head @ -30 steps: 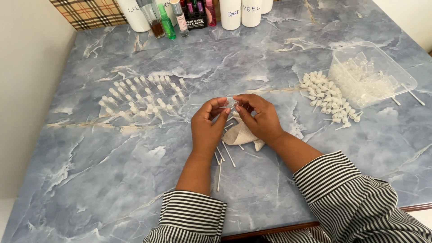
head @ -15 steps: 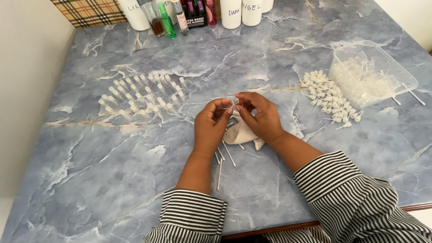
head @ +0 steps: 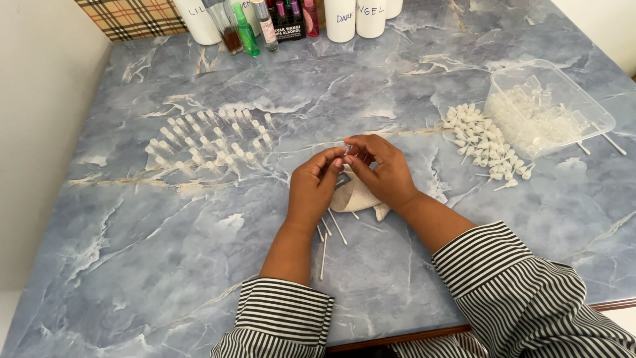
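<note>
Small clear vial (head: pixel 347 150) pinched at bench centre, between both hands, above a whitish cloth (head: pixel 353 195). Left hand (head: pixel 314 189) at 7 o'clock of the vial, thumb and forefinger closed on it; right hand (head: pixel 382 171) at 4 o'clock, fingers (head: pixel 363 147) curled and gripping the same piece from the other side. Exact form of the vial too small to tell.

Cloth directly beneath the hands, partly hidden by both palms. Thin white sticks (head: pixel 330 233) scattered on the bench at 6 o'clock, just beside the left wrist. Striped sleeves (head: pixel 503 285) at the bottom edge.

Rows of capped vials (head: pixel 211 140) laid out at 9 to 10 o'clock, well apart from the hands, nothing between. Heap of white caps (head: pixel 482 144) at 3 o'clock, near the right hand. Clear plastic tub (head: pixel 593 113) further out at 2 o'clock, touching or just beside the heap, filled with clear pieces; two loose sticks by its right corner.

Line of bottles (head: pixel 248 30) at 11 to 12 o'clock along the far edge: white cylinders, a green one, a brown one, pink ones. Plaid box (head: pixel 129 14) at the far left corner. Blue marbled bench (head: pixel 165 265) bare toward 8 o'clock. Pale wall on the left side.
</note>
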